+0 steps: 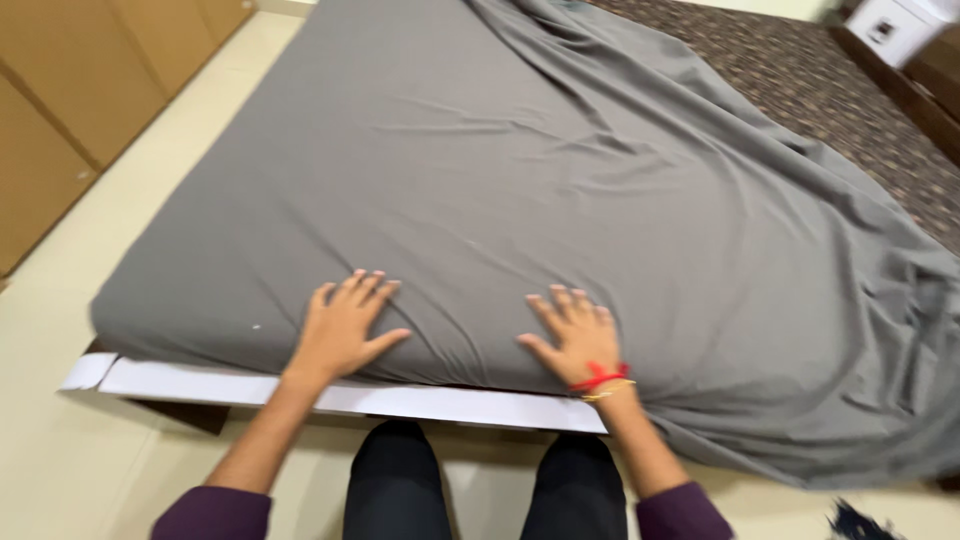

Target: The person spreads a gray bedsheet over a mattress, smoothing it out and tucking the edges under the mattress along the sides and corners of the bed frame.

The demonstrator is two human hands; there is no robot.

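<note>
A grey bedsheet (pixel 520 170) covers most of a mattress with a dark patterned top (pixel 830 90). My left hand (pixel 345 325) lies flat on the sheet at the near edge of the bed, fingers spread. A little to its right, my right hand (pixel 575 335) presses flat on the sheet too; a red thread and a thin bangle circle its wrist. Neither hand holds anything. The sheet is smooth on the left and bunched in folds at the right, where it hangs over the bed's corner.
A white bed-frame edge (pixel 200 382) runs below the mattress. Wooden wardrobe doors (pixel 70 110) stand at the left beyond a strip of cream floor (pixel 60 300). A white box (pixel 895 25) sits at the far right. My dark-trousered legs (pixel 480 490) are against the bed.
</note>
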